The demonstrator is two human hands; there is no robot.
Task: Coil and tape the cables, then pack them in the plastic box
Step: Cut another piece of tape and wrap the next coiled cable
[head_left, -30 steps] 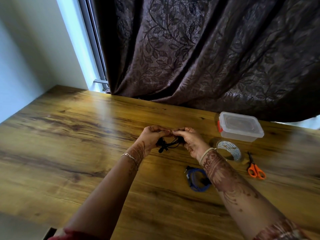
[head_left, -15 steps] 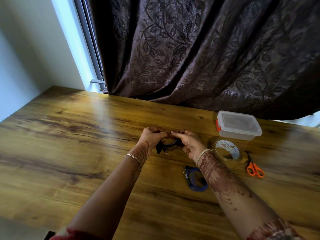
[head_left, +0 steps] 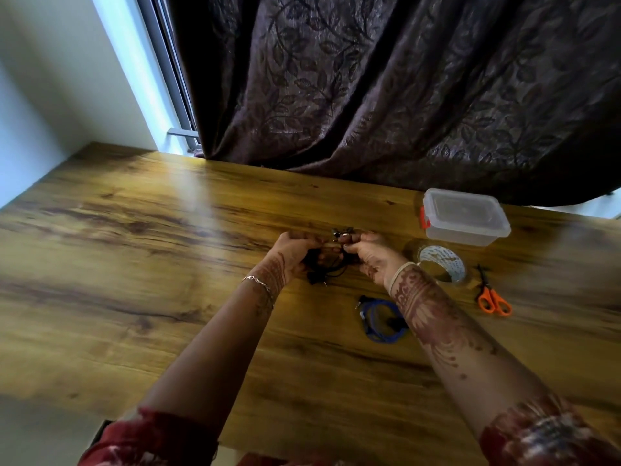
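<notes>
Both hands, the left hand and right hand, pinch the black cable between them; loosen either grip and its loops likely spring apart before tape goes on.

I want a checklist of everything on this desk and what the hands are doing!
Surface: wooden table, bare on the left side.
Job's things: lidded plastic box far right; tape roll lying in front of it; scissors to the tape's right.
Clutter: nothing seen.
Grippers: left hand and right hand together hold the black cable.
Cables: black cable bunched between the hands; blue cable coiled on the table, partly under the right forearm.
Surroundings: dark leaf-patterned curtain, window frame at left.
</notes>
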